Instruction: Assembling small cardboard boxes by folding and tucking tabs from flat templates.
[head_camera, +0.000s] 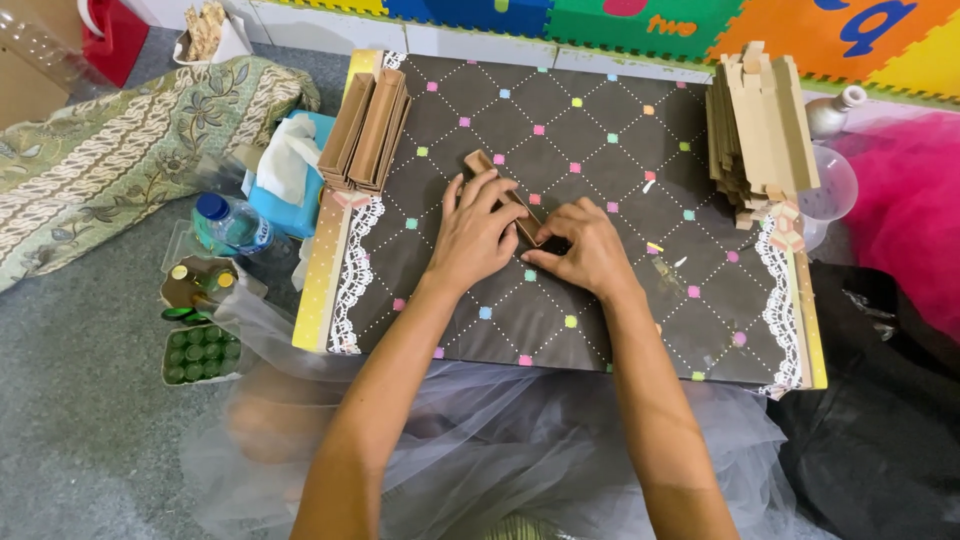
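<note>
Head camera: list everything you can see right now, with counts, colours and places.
Cardboard piece: one, brown, board centre, under both hands.
Folded cardboard boxes: a few, brown, board's left edge.
Flat cardboard stack: one pile, tan, board's right edge.
Quilted board: one, dark with coloured dots, lace-trimmed.
Tissue box: one, blue, left of board.
Water bottle: one, clear, blue cap, floor left.
Patterned cloth: one, green-beige, far left.
Foam mats: several, multicoloured, top.
Left hand: pressing the piece.
Right hand: fingers pinching its end.
</note>
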